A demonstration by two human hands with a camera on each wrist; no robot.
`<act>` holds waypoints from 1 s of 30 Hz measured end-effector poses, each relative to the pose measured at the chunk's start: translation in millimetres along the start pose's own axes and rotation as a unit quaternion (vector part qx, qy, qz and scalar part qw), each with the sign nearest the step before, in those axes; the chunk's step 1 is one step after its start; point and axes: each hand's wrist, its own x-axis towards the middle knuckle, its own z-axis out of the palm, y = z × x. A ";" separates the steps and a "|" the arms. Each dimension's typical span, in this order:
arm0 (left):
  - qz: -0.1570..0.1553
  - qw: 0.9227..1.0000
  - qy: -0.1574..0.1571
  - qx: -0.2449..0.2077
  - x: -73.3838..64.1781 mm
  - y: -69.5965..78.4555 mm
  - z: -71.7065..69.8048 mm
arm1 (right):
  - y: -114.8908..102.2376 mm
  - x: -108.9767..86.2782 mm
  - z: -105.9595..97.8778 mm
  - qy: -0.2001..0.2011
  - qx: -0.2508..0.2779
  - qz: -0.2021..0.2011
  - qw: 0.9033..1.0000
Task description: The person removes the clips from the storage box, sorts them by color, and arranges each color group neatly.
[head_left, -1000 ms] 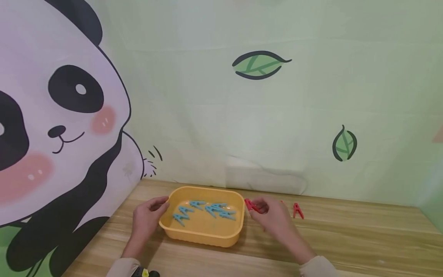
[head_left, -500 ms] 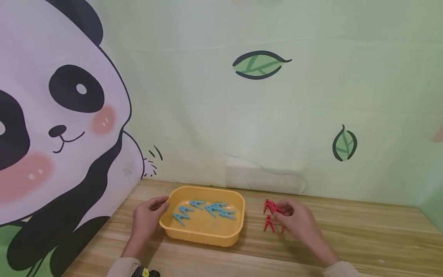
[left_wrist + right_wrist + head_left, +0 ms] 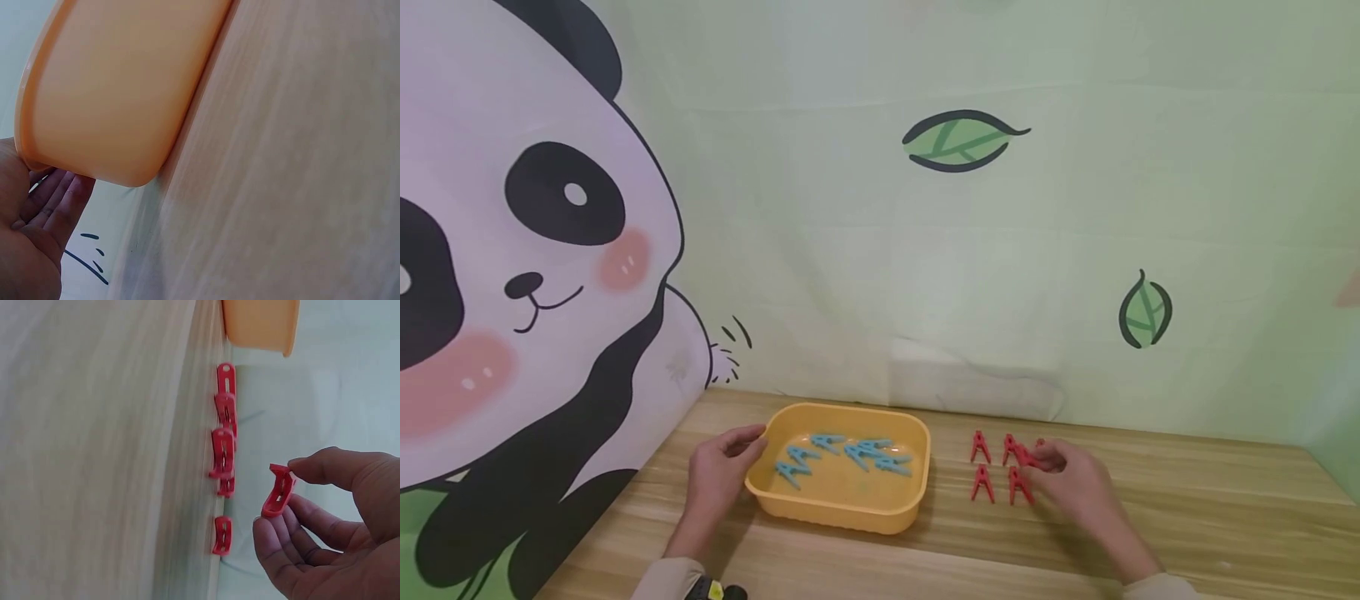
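Observation:
A yellow plastic basin stands on the wooden table, with several blue clothespins lying in it. At its left end my left hand holds the rim; in the left wrist view the fingers lie against the outside wall. My right hand pinches a red clothespin between thumb and fingertips, raised off the table. Beneath and left of that hand, several more red clothespins lie in two short rows. The right hand partly covers one in the far row.
A pale green cloth backdrop with printed leaves rises behind the table. On the left, a printed panda borders the tabletop. A dark wrist strap shows at the left sleeve.
The right hand, holding a red clothespin, has moved right from beside the basin to over the red clothespins, uncovering the rows at left. The left hand and basin have stayed put.

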 end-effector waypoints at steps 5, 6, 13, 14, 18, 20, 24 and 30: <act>-0.004 1.000 -0.002 0.001 -0.2 -0.8 0.3 | 7.4 2.0 -5.9 -0.007 -0.012 0.015 1.000; -0.006 1.000 -0.002 0.002 -0.2 -0.8 0.2 | 8.7 2.3 -6.4 -0.009 -0.012 0.018 1.000; -0.007 1.000 0.000 0.003 -1.1 0.1 -0.6 | 14.2 2.1 -8.5 -0.019 -0.026 0.031 0.999; -0.006 1.000 0.000 0.001 -1.2 0.3 -0.6 | 15.0 1.7 -8.9 -0.021 -0.030 0.033 0.999; 0.001 1.000 0.002 -0.004 -0.1 0.0 -0.6 | 17.2 0.9 -10.6 -0.033 -0.038 0.039 0.998; 0.002 1.000 0.002 -0.002 0.3 -0.3 -0.9 | 18.7 1.0 -11.0 -0.038 -0.044 0.039 0.998; 0.003 1.000 0.000 0.000 0.5 -0.4 -1.4 | 21.2 1.7 -12.1 -0.041 -0.060 0.039 0.997; -0.002 1.000 -0.002 0.000 0.1 0.0 -0.4 | 24.3 1.8 -13.7 -0.046 -0.071 0.046 0.995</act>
